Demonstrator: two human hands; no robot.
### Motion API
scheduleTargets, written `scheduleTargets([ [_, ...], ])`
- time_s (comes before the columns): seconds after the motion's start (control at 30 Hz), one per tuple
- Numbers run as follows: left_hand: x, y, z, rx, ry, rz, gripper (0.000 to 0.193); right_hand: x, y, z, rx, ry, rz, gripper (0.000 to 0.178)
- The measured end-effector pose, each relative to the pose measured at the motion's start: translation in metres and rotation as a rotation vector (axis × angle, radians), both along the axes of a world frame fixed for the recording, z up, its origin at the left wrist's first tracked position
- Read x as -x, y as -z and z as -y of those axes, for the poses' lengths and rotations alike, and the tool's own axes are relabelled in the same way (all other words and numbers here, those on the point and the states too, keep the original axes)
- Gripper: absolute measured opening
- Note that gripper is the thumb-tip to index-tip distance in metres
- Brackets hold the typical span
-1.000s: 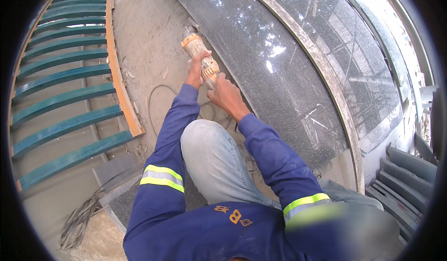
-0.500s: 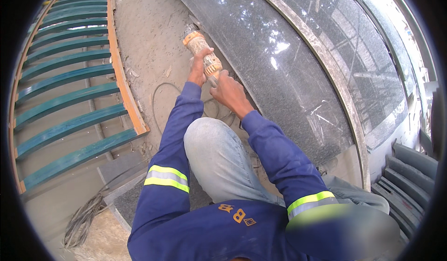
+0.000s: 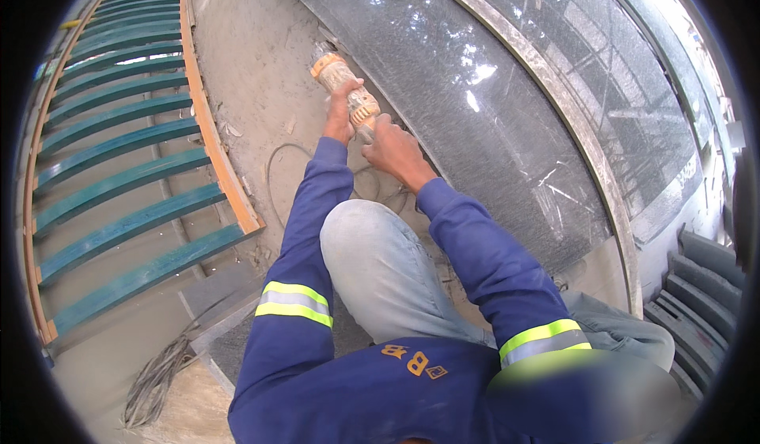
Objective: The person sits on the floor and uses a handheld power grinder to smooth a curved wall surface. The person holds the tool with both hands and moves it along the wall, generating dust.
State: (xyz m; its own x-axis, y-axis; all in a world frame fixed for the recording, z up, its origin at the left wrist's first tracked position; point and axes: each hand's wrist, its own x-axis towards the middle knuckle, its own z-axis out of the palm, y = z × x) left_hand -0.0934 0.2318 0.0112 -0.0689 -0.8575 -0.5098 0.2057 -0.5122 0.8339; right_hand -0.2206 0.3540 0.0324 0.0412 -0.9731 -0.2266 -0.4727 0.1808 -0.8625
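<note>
A dusty orange-and-tan power tool, an angle grinder by its shape, lies between both my hands, its metal head at the lower edge of a dark polished stone slab. My left hand is wrapped round the tool's body, thumb on the upper side. Around the rear end, closer to me, my right hand is closed. Whether the head's disc touches the slab cannot be made out. On the dusty ground below the tool, a thin cable loops.
Leaning behind the slab are further stone slabs. A long rack with green slats and orange rails runs along the left. Coiled wire lies at lower left, dark stacked stone strips at lower right. My bent knee is between my arms.
The whole view has shifted slightly, so the rack and my arms sit a little further right and lower. My grip on the tool looks the same.
</note>
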Motion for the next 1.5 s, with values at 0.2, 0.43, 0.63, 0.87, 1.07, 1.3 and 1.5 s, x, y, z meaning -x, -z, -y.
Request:
scheduleTargets([
  [0.2, 0.002, -0.005, -0.009, -0.016, 0.008, -0.001, 0.039, 0.001, -0.002, -0.010, -0.022, 0.001, 0.025, 0.044],
  [0.43, 0.002, -0.001, -0.011, -0.034, 0.019, -0.033, 0.039, 0.004, -0.006, -0.016, -0.037, 0.005, 0.027, 0.043],
  [0.63, 0.000, 0.000, -0.004, -0.014, 0.025, 0.000, 0.036, 0.002, -0.002, -0.013, 0.053, 0.018, 0.009, 0.036],
  [0.87, 0.004, 0.000, -0.002, -0.028, 0.013, 0.000, 0.034, 0.002, 0.000, -0.011, 0.055, 0.031, 0.019, 0.034],
  [1.07, 0.003, -0.004, -0.011, -0.022, 0.022, 0.002, 0.037, 0.004, -0.004, -0.017, 0.032, 0.021, 0.027, 0.034],
  [1.3, 0.003, -0.003, -0.008, -0.040, 0.031, -0.005, 0.037, 0.001, 0.000, -0.017, 0.051, 0.041, 0.022, 0.033],
  [1.5, 0.003, -0.002, -0.003, -0.030, 0.010, 0.005, 0.035, 0.000, 0.003, -0.012, 0.090, 0.047, 0.025, 0.034],
])
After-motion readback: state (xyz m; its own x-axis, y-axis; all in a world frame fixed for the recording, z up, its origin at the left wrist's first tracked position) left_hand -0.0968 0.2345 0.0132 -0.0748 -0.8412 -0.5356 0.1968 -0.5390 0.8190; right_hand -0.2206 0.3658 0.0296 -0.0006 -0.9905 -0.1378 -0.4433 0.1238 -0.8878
